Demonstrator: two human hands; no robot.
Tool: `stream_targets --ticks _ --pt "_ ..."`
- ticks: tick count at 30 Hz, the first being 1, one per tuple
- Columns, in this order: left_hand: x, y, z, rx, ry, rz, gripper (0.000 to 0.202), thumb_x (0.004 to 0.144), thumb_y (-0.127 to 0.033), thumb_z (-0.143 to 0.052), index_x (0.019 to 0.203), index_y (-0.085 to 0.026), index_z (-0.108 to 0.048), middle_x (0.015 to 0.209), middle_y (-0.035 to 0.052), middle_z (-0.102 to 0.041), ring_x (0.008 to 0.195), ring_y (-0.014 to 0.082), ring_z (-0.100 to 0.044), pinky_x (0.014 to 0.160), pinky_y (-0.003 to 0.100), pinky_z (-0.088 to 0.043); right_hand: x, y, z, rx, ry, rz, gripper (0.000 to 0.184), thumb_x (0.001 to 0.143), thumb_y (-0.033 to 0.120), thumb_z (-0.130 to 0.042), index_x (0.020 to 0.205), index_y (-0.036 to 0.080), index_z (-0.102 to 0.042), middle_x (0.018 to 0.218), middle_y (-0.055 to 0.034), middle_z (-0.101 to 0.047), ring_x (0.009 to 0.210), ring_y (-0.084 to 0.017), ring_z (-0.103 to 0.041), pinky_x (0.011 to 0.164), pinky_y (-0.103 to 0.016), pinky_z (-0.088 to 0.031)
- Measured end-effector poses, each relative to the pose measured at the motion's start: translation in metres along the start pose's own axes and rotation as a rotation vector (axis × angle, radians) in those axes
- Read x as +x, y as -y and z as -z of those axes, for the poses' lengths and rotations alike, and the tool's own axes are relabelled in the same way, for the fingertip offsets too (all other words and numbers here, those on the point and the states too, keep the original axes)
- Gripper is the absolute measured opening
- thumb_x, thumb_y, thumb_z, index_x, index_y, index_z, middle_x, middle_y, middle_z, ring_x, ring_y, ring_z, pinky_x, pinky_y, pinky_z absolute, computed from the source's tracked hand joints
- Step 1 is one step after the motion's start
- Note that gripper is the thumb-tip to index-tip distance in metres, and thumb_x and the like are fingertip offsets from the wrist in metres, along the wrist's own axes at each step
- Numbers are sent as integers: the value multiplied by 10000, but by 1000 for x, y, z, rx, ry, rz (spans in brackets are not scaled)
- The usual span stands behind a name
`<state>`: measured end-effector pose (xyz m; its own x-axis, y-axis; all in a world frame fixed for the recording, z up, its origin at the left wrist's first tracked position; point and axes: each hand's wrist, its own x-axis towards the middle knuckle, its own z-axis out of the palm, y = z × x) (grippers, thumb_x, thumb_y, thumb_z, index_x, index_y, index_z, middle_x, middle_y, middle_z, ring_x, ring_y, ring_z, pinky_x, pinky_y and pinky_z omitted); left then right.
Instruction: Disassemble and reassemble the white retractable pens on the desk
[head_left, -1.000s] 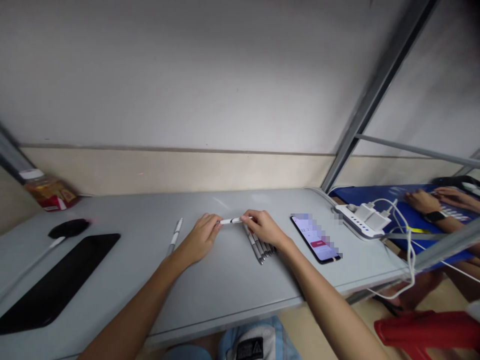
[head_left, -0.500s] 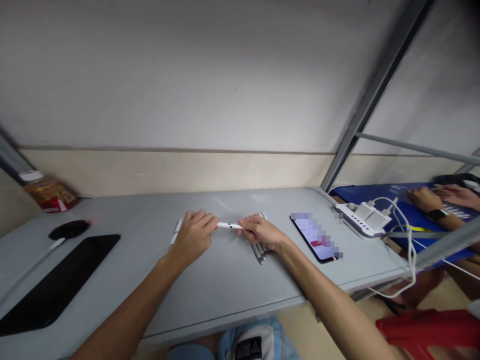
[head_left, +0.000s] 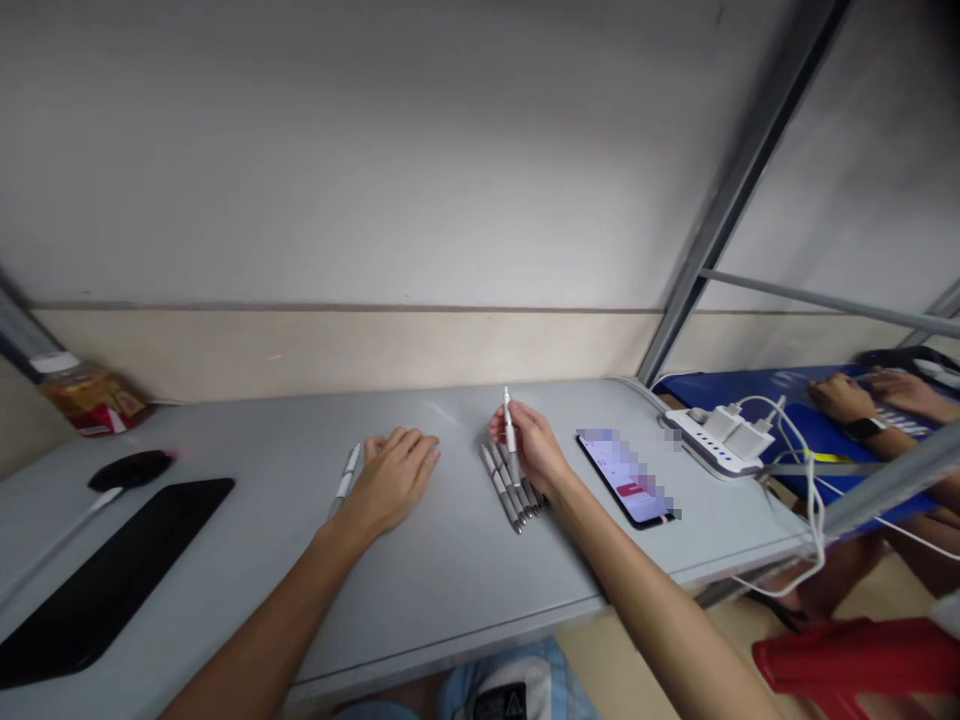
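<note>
My right hand [head_left: 531, 440] pinches a white pen [head_left: 509, 425] that stands nearly upright, its lower end over a row of pens. These white-and-grey pens [head_left: 504, 492] lie side by side on the grey desk [head_left: 442, 590], several of them, partly covered by my right hand. Palm down on the desk to the left rests my left hand [head_left: 399, 478], fingers stretched and loosely bent, with nothing visible in it. Just left of that hand lies another white-and-grey pen [head_left: 348, 472], its lower end hidden by my wrist.
A lit phone [head_left: 626, 480] and a power strip [head_left: 712, 445] with plugs and cables lie to the right. A black tablet-like slab [head_left: 112, 580], a black puck [head_left: 129, 469] and a bottle [head_left: 86, 395] are at left. Beyond a metal post, another person's hands [head_left: 847, 398] rest at a blue surface.
My left hand has let go of the pen and come down on the desk. My right hand has turned the pen from level to upright over the row.
</note>
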<state>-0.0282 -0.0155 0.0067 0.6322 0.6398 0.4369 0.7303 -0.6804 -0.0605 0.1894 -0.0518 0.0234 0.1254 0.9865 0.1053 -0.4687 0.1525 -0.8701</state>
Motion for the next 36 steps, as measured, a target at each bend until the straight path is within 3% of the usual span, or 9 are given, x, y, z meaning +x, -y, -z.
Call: stream_targets --ticks 3,6,9,12,22,30,36 --pt "0 9 0 141 6 214 347 950 -327 -307 1109 -176 -576 1056 132 -610 1024 290 -496 839 472 -332 2 5 4 249 19 -89 243 823 420 -608 898 197 -546 561 57 -457 428 -60 -369 380 -162 -268" --pt "-1 18 2 206 60 428 376 921 -357 -319 1107 -141 -564 1075 166 -582 1031 326 -481 804 494 -377 0 9 6 355 86 -112 243 855 346 -591 1070 274 -504 550 91 -354 386 -44 -229 351 -145 -114" --pt "-3 25 2 210 149 560 410 904 -384 -308 1102 -125 -558 1079 186 -559 1047 348 -472 772 503 -417 -2 8 7 375 124 -90 301 866 310 -588 1137 343 -459 578 90 -335 394 -42 -222 361 -140 -92" --pt "-4 28 1 193 194 629 439 891 -399 -300 1119 -115 -545 1088 200 -538 1064 364 -461 756 497 -443 -2 5 8 384 158 -92 256 874 319 -584 1095 340 -458 574 90 -290 395 -43 -196 360 -143 -74" --pt "-8 37 1 125 266 722 454 839 -279 -335 1224 -84 -476 1067 230 -531 974 367 -532 685 397 -455 0 -2 6 331 171 -106 275 872 349 -587 1106 348 -442 574 93 -291 398 -45 -176 358 -141 -72" --pt "-6 39 4 130 325 689 389 819 -270 -347 1094 -92 -557 947 194 -642 961 372 -555 693 407 -454 -2 -3 3 236 133 -89 258 853 401 -597 1028 325 -423 549 105 -300 392 -46 -183 357 -139 -79" --pt "-2 35 7 111 265 629 378 818 -293 -372 1047 -97 -601 885 189 -666 862 321 -614 684 387 -455 -4 -3 1 147 98 -46 335 830 428 -616 1083 337 -416 548 111 -311 381 -42 -198 358 -131 -99"
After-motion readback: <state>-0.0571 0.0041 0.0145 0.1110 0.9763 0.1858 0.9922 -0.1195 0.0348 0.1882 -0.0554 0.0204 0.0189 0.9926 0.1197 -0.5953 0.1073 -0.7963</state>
